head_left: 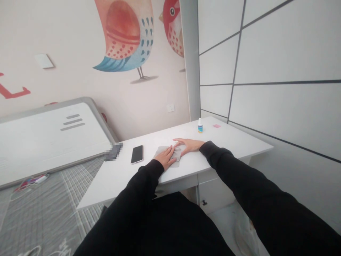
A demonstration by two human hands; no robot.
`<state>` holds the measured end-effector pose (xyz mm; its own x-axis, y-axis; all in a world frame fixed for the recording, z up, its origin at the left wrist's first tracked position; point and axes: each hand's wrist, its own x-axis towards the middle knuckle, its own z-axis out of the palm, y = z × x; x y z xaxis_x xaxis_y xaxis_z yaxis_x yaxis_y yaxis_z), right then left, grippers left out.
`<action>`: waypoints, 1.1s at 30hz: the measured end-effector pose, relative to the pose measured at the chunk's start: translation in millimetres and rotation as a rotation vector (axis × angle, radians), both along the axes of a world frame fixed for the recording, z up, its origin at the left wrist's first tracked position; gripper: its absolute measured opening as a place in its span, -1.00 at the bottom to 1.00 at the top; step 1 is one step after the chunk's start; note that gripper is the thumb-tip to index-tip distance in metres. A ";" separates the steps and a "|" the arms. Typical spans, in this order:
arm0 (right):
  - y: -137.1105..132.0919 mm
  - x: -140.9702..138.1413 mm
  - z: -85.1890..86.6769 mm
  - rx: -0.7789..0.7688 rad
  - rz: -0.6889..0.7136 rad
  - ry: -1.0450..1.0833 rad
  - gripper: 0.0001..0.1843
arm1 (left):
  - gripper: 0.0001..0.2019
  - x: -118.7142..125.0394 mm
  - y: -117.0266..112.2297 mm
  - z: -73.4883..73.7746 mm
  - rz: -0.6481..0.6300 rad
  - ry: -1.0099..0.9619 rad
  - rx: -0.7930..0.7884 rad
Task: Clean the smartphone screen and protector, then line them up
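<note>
A thin grey cloth (175,155), partly folded, lies on the white desk near its front edge. My left hand (165,157) rests flat on the cloth's left part, fingers stretched out toward the right. At the cloth's right side is my right hand (189,145), its thumb and fingers apart in a loose curve, the fingertips close to those of the left. Whether the right fingertips pinch any of the fabric is too small to make out. Part of the cloth is hidden under the left hand.
On the white desk (106,188), a dark-screened phone (137,154) lies left of the hands. A small white bottle with a blue label (200,126) stands behind them, near a pink slip (217,126). A blurred dark object (114,152) sits at the left edge. White panels border the right.
</note>
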<state>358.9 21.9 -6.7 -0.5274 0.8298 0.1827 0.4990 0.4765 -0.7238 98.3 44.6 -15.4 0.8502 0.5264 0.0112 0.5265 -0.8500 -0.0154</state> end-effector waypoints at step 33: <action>-1.0 -9.1 2.6 0.022 0.013 -0.020 0.13 | -0.33 -18.2 0.5 -7.3 0.067 -0.034 -0.001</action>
